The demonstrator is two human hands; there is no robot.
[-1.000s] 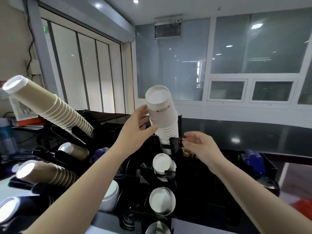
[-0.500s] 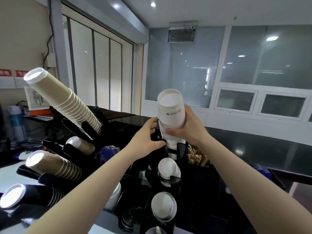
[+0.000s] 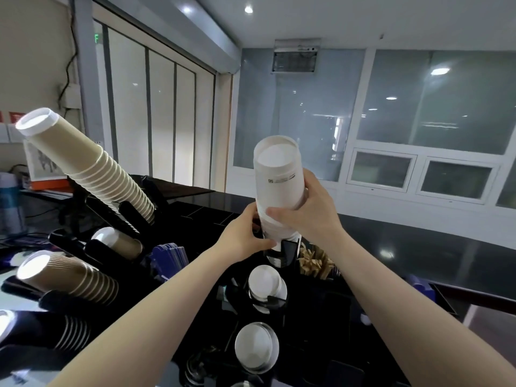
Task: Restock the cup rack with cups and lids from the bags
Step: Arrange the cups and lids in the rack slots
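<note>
Both hands clamped on one white cup stack (image 3: pixel 279 188) at frame centre: right hand (image 3: pixel 310 216) wrapped around its middle, left hand (image 3: pixel 245 237) pinching its lower end where it entered the top slot of the black cup rack (image 3: pixel 284 251). Stack stood upside down, nearly upright. Below it, two more slots showed white cups (image 3: pixel 265 284), (image 3: pixel 255 349). Left of frame: four tilted stacks, three tan (image 3: pixel 92 169), (image 3: pixel 117 241), (image 3: pixel 69 277) and one black (image 3: pixel 67 331). One bunch of brown stirrers (image 3: pixel 315 263) sat just right of the rack. Glossy black counter (image 3: pixel 418 247) ran behind. Room had glazed partitions, ceiling spotlights, one wall vent (image 3: pixel 296 57).
</note>
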